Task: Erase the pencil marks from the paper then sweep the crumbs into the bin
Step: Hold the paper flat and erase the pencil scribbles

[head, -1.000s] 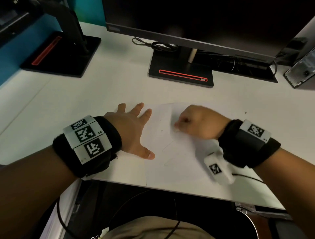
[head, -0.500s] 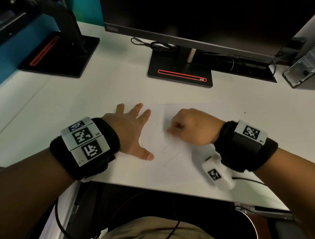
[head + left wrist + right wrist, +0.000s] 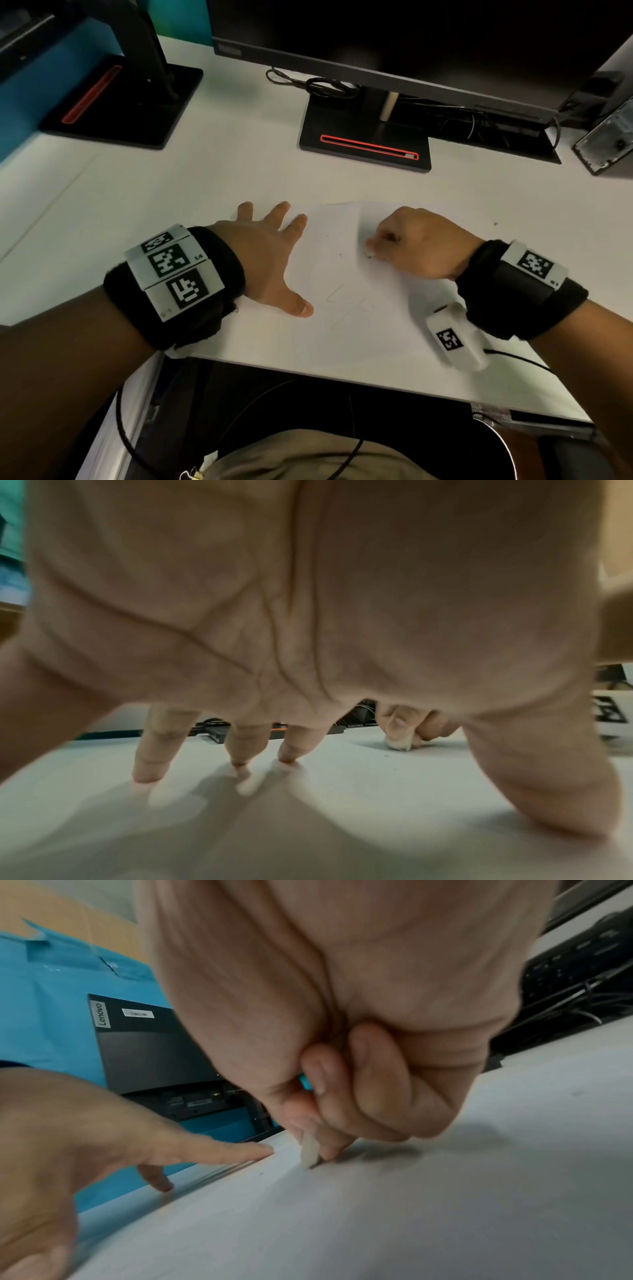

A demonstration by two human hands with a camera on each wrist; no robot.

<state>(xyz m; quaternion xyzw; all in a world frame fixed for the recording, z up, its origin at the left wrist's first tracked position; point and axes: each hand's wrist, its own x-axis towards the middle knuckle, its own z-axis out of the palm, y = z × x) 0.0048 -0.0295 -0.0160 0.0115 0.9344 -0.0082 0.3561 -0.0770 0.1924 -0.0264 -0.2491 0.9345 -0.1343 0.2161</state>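
Observation:
A white sheet of paper (image 3: 346,329) lies near the desk's front edge, with faint pencil marks (image 3: 337,308) in its lower middle. My left hand (image 3: 270,260) lies flat with spread fingers on the sheet's left edge, pressing it down. My right hand (image 3: 411,243) is curled and pinches a small white eraser (image 3: 309,1152), whose tip touches the upper middle of the paper. The eraser (image 3: 399,742) also shows in the left wrist view, under the right thumb. A few dark crumbs (image 3: 340,255) dot the sheet. No bin is clearly in view.
A monitor on a black stand (image 3: 364,144) rises behind the paper, with cables (image 3: 318,84) trailing beside it. A second black stand (image 3: 120,99) is at the far left. A dark device (image 3: 606,144) sits at the far right. The white desk (image 3: 144,205) ends just below my wrists.
My right hand with the eraser rubbed back and forth on the paper: down-left half a second ago, now back up and right. The left hand stayed put.

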